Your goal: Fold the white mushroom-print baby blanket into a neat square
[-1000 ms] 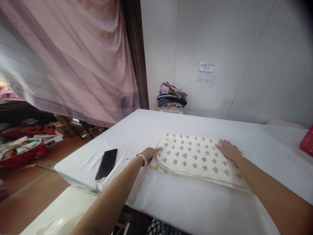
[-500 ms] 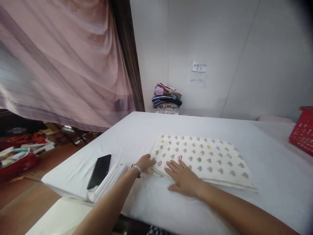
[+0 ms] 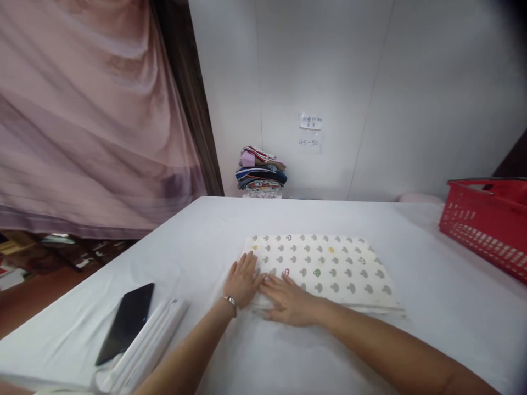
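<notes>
A folded white cloth (image 3: 329, 263) printed with grey mushrooms and a few coloured ones lies flat on the white-covered table (image 3: 313, 351). My left hand (image 3: 242, 280), with a bracelet at the wrist, rests flat over the cloth's left edge, fingers stretched out. Beside it, my right hand (image 3: 290, 300) lies flat on the near left part of the cloth, fingers spread and the tips close to my left thumb. Neither hand grips anything. The corner beneath the hands is hidden.
At the left of the table lie a black phone (image 3: 125, 322) and a white folded bundle (image 3: 144, 345). A red plastic basket (image 3: 481, 225) stands at the right. Folded fabrics (image 3: 261, 173) are stacked by the wall, and a pink curtain (image 3: 82, 109) hangs at left.
My left hand has let go of the cloth's left edge and now lies flat on it. My right hand stays flat beside it. The view has turned right, showing more of the red basket.
</notes>
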`<act>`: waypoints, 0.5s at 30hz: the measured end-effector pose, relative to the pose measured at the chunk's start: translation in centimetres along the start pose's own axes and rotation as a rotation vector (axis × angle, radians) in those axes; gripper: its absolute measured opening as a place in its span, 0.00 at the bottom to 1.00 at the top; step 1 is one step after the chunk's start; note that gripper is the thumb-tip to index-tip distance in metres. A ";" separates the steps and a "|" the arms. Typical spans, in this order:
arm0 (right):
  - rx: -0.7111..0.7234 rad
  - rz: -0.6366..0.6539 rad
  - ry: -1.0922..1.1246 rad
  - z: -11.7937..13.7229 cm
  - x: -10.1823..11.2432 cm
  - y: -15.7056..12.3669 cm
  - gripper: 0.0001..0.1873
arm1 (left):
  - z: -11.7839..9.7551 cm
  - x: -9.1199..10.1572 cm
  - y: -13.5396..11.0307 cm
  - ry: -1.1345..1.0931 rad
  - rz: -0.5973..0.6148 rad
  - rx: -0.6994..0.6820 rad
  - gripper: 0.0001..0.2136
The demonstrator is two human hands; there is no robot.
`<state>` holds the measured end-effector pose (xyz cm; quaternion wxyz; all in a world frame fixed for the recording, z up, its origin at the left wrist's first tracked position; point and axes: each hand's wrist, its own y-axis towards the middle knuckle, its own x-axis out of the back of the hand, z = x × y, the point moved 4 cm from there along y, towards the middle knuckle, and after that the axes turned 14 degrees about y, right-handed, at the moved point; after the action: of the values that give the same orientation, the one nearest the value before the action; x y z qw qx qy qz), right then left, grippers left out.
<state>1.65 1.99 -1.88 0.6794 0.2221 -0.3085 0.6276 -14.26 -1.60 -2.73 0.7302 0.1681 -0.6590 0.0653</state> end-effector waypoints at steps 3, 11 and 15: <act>-0.157 -0.151 -0.069 -3.4 3.2 -2.3 0.40 | -0.4 -1.9 -0.1 0.051 0.075 0.004 0.30; -0.551 -0.352 -0.129 -11.4 5.9 -9.0 0.38 | -0.1 -2.3 0.6 0.119 0.186 0.002 0.33; -0.559 -0.405 -0.128 -11.9 8.2 -9.0 0.38 | -0.2 -1.2 2.5 0.159 0.256 0.024 0.33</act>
<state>12.39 14.99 -3.86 0.8040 0.1233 -0.4601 0.3559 -14.99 0.97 -3.49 0.7638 0.0854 -0.6143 0.1788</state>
